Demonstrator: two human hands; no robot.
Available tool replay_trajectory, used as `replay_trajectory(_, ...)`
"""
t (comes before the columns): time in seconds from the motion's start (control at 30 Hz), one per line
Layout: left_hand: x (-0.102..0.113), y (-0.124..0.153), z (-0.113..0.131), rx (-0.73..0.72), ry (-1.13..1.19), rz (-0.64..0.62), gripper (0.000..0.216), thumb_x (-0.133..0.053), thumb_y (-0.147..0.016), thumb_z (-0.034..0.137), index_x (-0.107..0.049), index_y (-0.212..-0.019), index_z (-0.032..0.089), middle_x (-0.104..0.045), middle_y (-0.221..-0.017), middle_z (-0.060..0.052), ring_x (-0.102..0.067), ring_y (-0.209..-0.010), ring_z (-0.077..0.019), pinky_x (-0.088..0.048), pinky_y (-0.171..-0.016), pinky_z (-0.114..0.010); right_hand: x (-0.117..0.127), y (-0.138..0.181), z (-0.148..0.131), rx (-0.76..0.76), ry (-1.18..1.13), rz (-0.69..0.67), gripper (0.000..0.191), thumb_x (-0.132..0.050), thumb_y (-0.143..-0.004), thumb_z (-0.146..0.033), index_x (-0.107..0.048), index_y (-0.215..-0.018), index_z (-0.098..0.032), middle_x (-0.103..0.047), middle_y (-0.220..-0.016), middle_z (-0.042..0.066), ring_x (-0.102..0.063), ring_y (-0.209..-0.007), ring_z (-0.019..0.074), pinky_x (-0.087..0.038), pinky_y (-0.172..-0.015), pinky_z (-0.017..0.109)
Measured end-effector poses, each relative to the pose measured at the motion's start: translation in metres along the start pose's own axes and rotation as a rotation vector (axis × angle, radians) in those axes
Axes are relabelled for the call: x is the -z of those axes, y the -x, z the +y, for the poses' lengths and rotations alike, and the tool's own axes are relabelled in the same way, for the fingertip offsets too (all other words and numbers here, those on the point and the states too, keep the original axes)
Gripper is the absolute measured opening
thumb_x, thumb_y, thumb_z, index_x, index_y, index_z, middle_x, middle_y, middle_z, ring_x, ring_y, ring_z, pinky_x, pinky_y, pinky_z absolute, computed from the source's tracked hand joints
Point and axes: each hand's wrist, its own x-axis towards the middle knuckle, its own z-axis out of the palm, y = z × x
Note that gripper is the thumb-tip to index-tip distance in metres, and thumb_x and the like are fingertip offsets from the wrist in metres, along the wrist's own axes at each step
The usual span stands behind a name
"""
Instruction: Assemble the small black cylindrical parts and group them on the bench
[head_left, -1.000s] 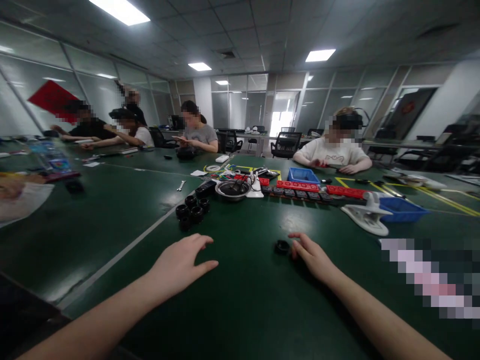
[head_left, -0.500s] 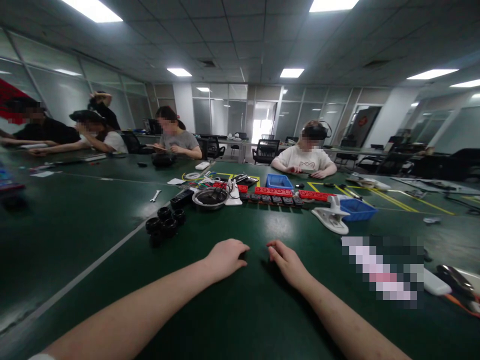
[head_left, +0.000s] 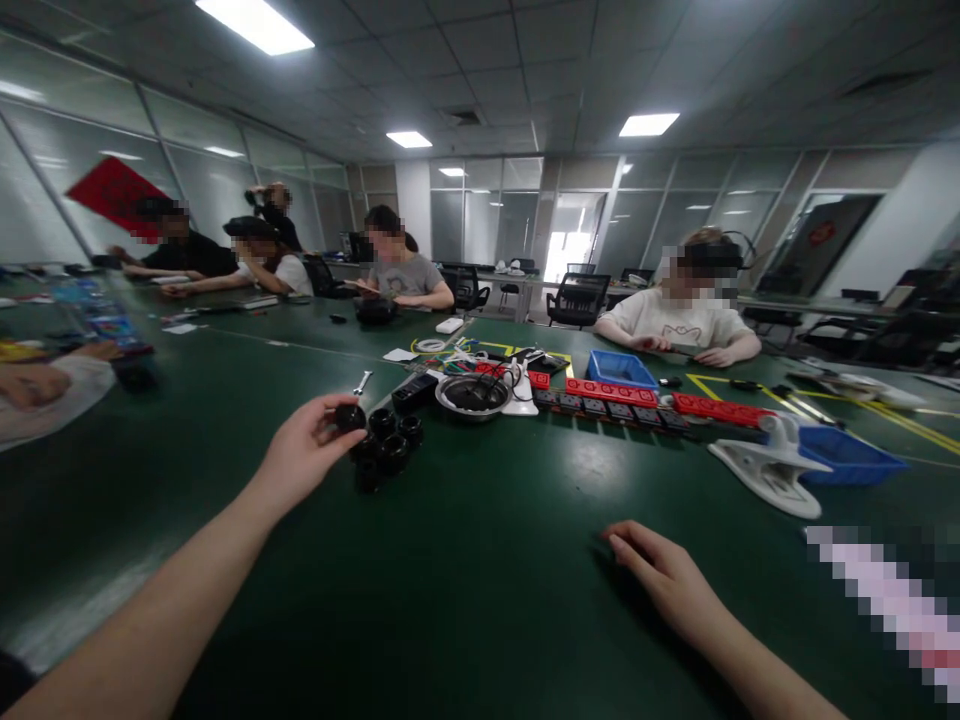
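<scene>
My left hand point(head_left: 307, 450) grips a small black round piece point(head_left: 349, 418) between thumb and fingers; its exact kind is hard to make out. Just right of it stands a cluster of several similar black, cylinder-like pieces point(head_left: 394, 453) with hollow-looking tops. A small wrench point(head_left: 363, 381) lies just beyond that hand. My right hand point(head_left: 664, 570) rests low over the green table point(head_left: 495, 580), fingers loosely stretched and slightly bent, with nothing in it.
Past the cluster are a black box-like device point(head_left: 415, 393), a round metal bowl point(head_left: 472, 397) and red strips point(head_left: 611, 392). To the right sit a white clamp-like piece point(head_left: 772, 470) and a blue basket point(head_left: 851, 455). A co-worker's hand point(head_left: 37, 385) is at far left; others sit opposite.
My left hand has moved left and forward to the black pieces and taken hold of one. My right hand stays near the table. The view has turned left.
</scene>
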Motion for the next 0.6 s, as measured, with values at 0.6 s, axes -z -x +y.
replay_trajectory(0.6, 0.0064, 0.0029, -0.0046, -0.020, -0.372, -0.299, 0.034, -0.053, -0.074, 0.040, -0.058, -0.102, 0.021, -0.055, -0.101, -0.005, -0.052, -0.095, -0.0235, -0.042, -0.081, -0.036, 0.0000, -0.0039, -0.0001, -0.059, 0.007, -0.004, 0.041, -0.040, -0.075, -0.054, -0.060, -0.086, -0.021, -0.064, -0.083, 0.007, -0.058, -0.077, 0.0229, -0.046, -0.071, 0.033)
